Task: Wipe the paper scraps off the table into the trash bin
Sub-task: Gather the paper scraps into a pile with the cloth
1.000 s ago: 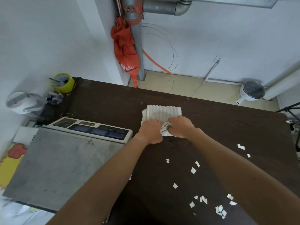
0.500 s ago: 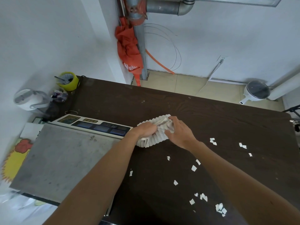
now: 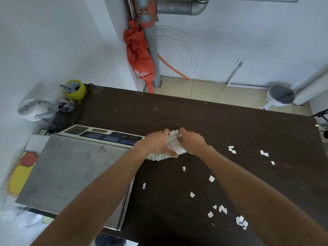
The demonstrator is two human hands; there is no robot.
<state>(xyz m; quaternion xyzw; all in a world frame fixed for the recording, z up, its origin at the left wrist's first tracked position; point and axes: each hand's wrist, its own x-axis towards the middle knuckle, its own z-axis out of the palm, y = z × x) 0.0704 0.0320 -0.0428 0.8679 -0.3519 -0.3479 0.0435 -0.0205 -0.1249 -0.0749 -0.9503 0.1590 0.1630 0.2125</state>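
On the dark bench (image 3: 221, 121) sits a white cloth (image 3: 174, 145); the left hand (image 3: 157, 144) and right hand (image 3: 192, 142) have fingers curled tight on it; it looks soft and light, best held as a wad; paper scraps (image 3: 211, 178) lie near, light and easy to push.

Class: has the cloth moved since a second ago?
Yes: the cloth, bunched between left hand and right hand, came nearer the person, toward the scale panel.

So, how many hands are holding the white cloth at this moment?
2. The left hand grips the white cloth on its left side. The right hand grips its right side. Both are above the dark table.
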